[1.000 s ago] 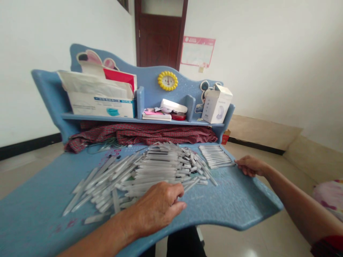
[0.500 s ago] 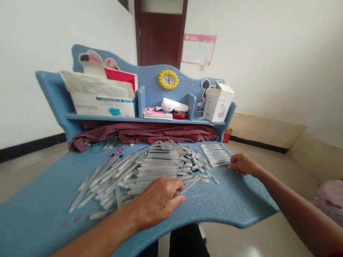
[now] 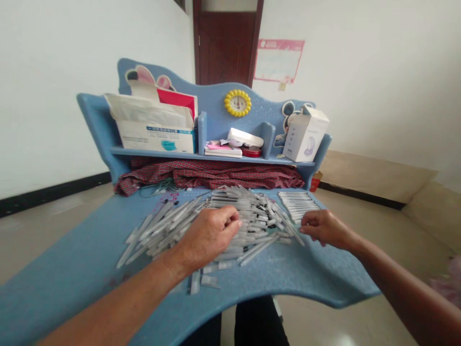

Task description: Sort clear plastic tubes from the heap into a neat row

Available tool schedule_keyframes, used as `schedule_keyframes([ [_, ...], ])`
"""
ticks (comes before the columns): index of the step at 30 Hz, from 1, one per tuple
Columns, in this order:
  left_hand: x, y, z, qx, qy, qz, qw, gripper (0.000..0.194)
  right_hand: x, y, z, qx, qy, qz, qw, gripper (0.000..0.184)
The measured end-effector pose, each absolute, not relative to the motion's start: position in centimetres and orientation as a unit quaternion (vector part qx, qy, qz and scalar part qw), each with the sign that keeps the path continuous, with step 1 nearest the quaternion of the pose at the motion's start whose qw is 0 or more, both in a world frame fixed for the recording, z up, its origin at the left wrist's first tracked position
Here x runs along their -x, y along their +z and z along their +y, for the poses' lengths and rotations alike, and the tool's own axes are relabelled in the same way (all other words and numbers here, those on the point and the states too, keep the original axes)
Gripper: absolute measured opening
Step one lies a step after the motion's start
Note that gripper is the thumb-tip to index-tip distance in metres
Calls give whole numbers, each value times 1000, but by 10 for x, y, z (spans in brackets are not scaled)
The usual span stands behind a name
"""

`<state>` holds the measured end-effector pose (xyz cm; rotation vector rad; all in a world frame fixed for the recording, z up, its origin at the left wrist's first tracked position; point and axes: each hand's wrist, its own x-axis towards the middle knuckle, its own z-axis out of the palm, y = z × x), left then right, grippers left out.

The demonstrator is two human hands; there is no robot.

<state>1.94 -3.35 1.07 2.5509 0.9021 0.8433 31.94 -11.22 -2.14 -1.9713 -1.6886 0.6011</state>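
Observation:
A heap of translucent white pen barrels and caps (image 3: 248, 216), some with black parts, spreads over the blue desk (image 3: 288, 276). My left hand (image 3: 216, 233) is over the heap's middle, its fingers curled and thumb near the forefinger; whether anything is between them is hidden. To the right of the heap lies a neat row of slim pens (image 3: 298, 205), side by side. Just in front of this row is my right hand (image 3: 324, 228), thumb and fingers pinched together. What it holds, if anything, I cannot make out.
A shelf (image 3: 162, 154) along the back carries a mask box (image 3: 154, 137), papers with a white case (image 3: 245, 138), a red tin (image 3: 251, 152) and a white carton (image 3: 306, 134). Beneath it lies bunched checked cloth (image 3: 216, 174). Loose pieces (image 3: 209, 281) lie near the front edge.
My left hand has moved from the heap's front edge up over its middle. My right hand has shifted left and slightly nearer, off the end of the pen row. The view has turned a little left.

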Motion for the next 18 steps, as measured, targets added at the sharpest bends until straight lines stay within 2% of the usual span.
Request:
schedule_keyframes([
  [2, -18, 10, -31, -888, 293, 322, 149, 15, -286, -14, -115, 671, 219, -674, 217, 16],
  [7, -17, 9, -25, -883, 291, 335, 150, 14, -216, -6, -120, 569, 107, -797, 172, 11],
  [13, -16, 8, -25, -887, 283, 334, 150, 12, -175, -17, -116, 582, -46, -809, 68, 16],
  [18, -15, 8, -26, -891, 281, 322, 151, 11, -165, -18, -110, 606, -98, -788, 43, 19],
])
